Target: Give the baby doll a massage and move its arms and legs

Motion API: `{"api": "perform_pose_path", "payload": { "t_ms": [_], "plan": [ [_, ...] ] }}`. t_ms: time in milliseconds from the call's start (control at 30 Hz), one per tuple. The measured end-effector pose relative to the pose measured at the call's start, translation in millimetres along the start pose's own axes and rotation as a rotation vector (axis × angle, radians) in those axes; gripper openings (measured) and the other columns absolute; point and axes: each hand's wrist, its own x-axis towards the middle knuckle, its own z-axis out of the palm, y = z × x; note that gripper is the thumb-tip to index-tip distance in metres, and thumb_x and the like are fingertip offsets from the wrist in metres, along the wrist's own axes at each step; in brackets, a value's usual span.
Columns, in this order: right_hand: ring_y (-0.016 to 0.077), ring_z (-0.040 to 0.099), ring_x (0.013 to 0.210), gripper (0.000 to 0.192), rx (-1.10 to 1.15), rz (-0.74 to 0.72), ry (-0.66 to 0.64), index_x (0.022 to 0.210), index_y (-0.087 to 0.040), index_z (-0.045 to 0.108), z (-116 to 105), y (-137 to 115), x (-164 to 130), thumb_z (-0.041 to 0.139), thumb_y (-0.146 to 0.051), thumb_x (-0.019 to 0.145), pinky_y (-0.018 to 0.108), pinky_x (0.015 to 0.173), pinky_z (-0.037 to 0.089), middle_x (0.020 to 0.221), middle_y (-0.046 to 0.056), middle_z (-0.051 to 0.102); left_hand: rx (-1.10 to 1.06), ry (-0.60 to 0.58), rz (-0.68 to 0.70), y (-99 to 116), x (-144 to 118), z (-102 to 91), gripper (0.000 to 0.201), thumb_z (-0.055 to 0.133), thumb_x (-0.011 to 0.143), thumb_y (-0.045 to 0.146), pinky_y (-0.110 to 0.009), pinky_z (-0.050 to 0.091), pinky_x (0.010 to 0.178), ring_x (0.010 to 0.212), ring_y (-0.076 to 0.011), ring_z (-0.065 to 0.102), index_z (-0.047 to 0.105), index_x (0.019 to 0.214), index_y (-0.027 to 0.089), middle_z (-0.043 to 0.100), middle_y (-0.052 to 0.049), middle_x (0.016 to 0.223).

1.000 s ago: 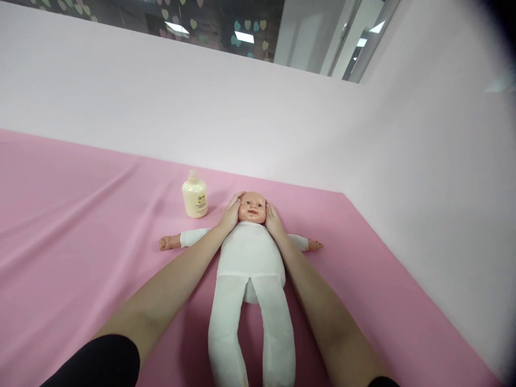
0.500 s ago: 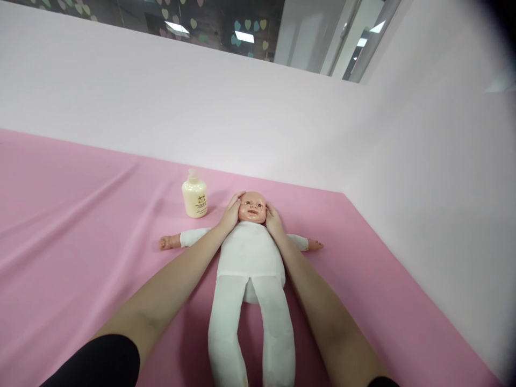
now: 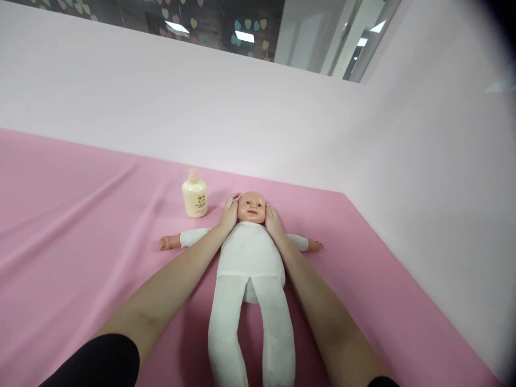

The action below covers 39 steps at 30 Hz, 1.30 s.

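Note:
A baby doll [image 3: 251, 250] lies on its back, its head toward the wall and both arms spread wide. White cloth covers its body, arms and legs; the head and small hands are bare. My left hand [image 3: 229, 211] rests flat along the left side of the doll's head [image 3: 252, 208], fingers stretched out. On the other side, my right hand [image 3: 273, 219] lies against the head with its fingers extended and partly hidden. Between them the doll's face points up. My forearms pass over the doll's arms.
A cream pump bottle [image 3: 195, 198] stands upright left of the doll's head, near my left hand. Pink sheeting [image 3: 80, 226] with creases covers the surface. White walls [image 3: 181, 107] rise at the back and right, with a window [image 3: 217, 27] above.
My left hand has shifted slightly left, its fingers coming off the top edge of the doll's head. My right hand has moved very little. The doll and bottle stay put.

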Motion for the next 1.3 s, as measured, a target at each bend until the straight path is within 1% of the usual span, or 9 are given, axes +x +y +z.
{"api": "perform_pose_path", "payload": {
  "t_ms": [100, 200, 300, 367, 400, 633, 900, 1100, 1300],
  "plan": [
    [0.0208, 0.054, 0.114, 0.055, 0.037, 0.021, -0.055, 0.108, -0.021, 0.062, 1.3, -1.5, -1.0, 0.030, -0.060, 0.086, 0.038, 0.105, 0.034, 0.116, 0.006, 0.064, 0.207, -0.066, 0.197, 5.9, -5.7, -4.6, 0.037, 0.046, 0.086, 0.037, -0.040, 0.034, 0.104, 0.119, -0.0222, 0.046, 0.048, 0.118, 0.019, 0.052, -0.010, 0.124],
    [0.0198, 0.048, 0.123, 0.061, 0.068, -0.032, -0.106, 0.121, -0.021, 0.056, 1.4, -3.7, -3.6, 0.030, -0.064, 0.085, 0.037, 0.110, 0.030, 0.127, 0.006, 0.057, 0.340, -0.126, 0.345, 9.8, -9.1, -6.1, 0.043, 0.052, 0.083, 0.037, -0.039, 0.031, 0.106, 0.121, -0.0230, 0.043, 0.046, 0.121, 0.020, 0.049, -0.010, 0.126],
    [0.0182, 0.031, 0.136, 0.070, 0.056, -0.061, -0.119, 0.138, -0.021, 0.037, -0.3, -6.3, -7.7, 0.040, -0.063, 0.082, 0.036, 0.115, 0.019, 0.146, 0.004, 0.036, 0.396, -0.132, 0.389, 12.2, -10.1, -4.5, 0.049, 0.058, 0.078, 0.038, -0.041, 0.031, 0.105, 0.119, -0.0250, 0.044, 0.044, 0.121, 0.018, 0.048, -0.012, 0.124],
    [0.0181, 0.022, 0.140, 0.079, 0.028, -0.065, -0.151, 0.144, -0.022, 0.026, -1.5, -8.0, -10.1, 0.049, -0.061, 0.079, 0.036, 0.116, 0.015, 0.152, 0.004, 0.023, 0.424, -0.139, 0.402, 13.8, -10.2, -3.4, 0.051, 0.060, 0.077, 0.038, -0.042, 0.032, 0.104, 0.118, -0.0259, 0.044, 0.043, 0.121, 0.018, 0.048, -0.013, 0.123],
    [0.0182, 0.020, 0.140, 0.082, 0.012, -0.068, -0.166, 0.145, -0.022, 0.023, -1.9, -8.9, -10.9, 0.052, -0.060, 0.078, 0.036, 0.116, 0.015, 0.152, 0.004, 0.021, 0.436, -0.140, 0.408, 14.5, -10.2, -3.1, 0.050, 0.060, 0.078, 0.038, -0.042, 0.032, 0.104, 0.118, -0.0260, 0.044, 0.043, 0.120, 0.018, 0.048, -0.013, 0.122],
    [0.0185, 0.024, 0.139, 0.081, -0.018, -0.076, -0.155, 0.145, -0.020, 0.021, -0.6, -13.3, -10.7, 0.051, -0.056, 0.079, 0.035, 0.115, 0.017, 0.151, 0.006, 0.024, 0.430, -0.181, 0.438, 15.2, -10.2, -5.2, 0.040, 0.050, 0.085, 0.034, -0.041, 0.033, 0.104, 0.118, -0.0238, 0.044, 0.041, 0.121, 0.018, 0.046, -0.012, 0.122],
    [0.0196, 0.026, 0.139, 0.080, -0.065, -0.065, -0.156, 0.146, -0.017, 0.019, -0.6, -18.1, -11.6, 0.047, -0.056, 0.081, 0.036, 0.115, 0.019, 0.150, 0.008, 0.026, 0.430, -0.196, 0.483, 10.5, -8.0, -5.5, 0.041, 0.050, 0.085, 0.033, -0.043, 0.034, 0.104, 0.117, -0.0233, 0.044, 0.039, 0.121, 0.019, 0.046, -0.012, 0.122],
    [0.0186, 0.027, 0.138, 0.077, -0.028, -0.017, -0.160, 0.146, -0.017, 0.019, 1.0, -27.8, -12.1, 0.045, -0.053, 0.083, 0.034, 0.115, 0.019, 0.149, 0.005, 0.029, 0.458, -0.166, 0.484, 9.4, -7.8, -4.8, 0.042, 0.051, 0.085, 0.035, -0.043, 0.035, 0.103, 0.117, -0.0238, 0.044, 0.039, 0.121, 0.019, 0.046, -0.012, 0.122],
    [0.0181, 0.032, 0.136, 0.072, -0.022, -0.062, -0.149, 0.146, -0.019, 0.021, 5.1, -35.0, -14.1, 0.044, -0.051, 0.085, 0.034, 0.114, 0.020, 0.147, 0.004, 0.035, 0.468, -0.147, 0.461, 6.4, -6.5, -5.7, 0.041, 0.051, 0.085, 0.035, -0.044, 0.035, 0.103, 0.118, -0.0237, 0.044, 0.039, 0.122, 0.019, 0.046, -0.012, 0.122]
  ]
}}
